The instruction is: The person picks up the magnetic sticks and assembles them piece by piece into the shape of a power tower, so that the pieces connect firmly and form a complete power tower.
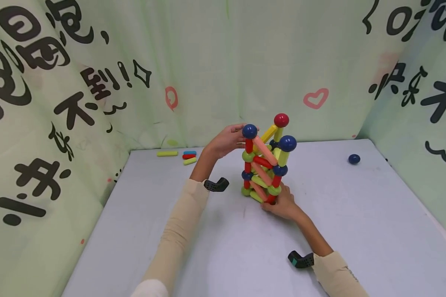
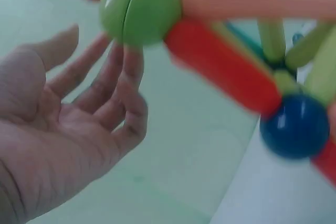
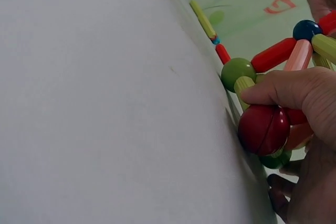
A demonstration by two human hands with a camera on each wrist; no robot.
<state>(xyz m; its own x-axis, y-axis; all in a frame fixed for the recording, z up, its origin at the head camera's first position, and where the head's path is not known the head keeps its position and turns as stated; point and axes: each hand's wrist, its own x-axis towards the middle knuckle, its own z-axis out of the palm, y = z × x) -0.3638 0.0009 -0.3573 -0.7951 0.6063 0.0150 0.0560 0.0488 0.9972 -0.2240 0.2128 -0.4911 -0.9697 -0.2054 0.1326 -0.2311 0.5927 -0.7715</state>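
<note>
A tall tower of magnetic balls and rods [image 1: 264, 150] stands right of centre on the table, with blue balls and a red ball [image 1: 281, 120] at its top. My left hand [image 1: 226, 142] is at its upper left, partly hidden by a blue ball [image 1: 250, 131]. In the left wrist view, its fingers are spread and loosely bent, fingertips right at a green ball [image 2: 139, 9]. Low on the tower, my right hand [image 1: 285, 204] grips the base. The right wrist view shows that thumb over a lime rod [image 3: 242, 88], beside a dark red ball [image 3: 264, 129].
Loose rods lie at the table's back left: a lime rod [image 1: 167, 153], a blue rod [image 1: 189, 152], a red rod [image 1: 189, 156] and another lime rod [image 1: 190, 161]. Far right sits a single blue ball [image 1: 354, 159]. Behind the table hangs a pale green curtain [image 1: 208, 74].
</note>
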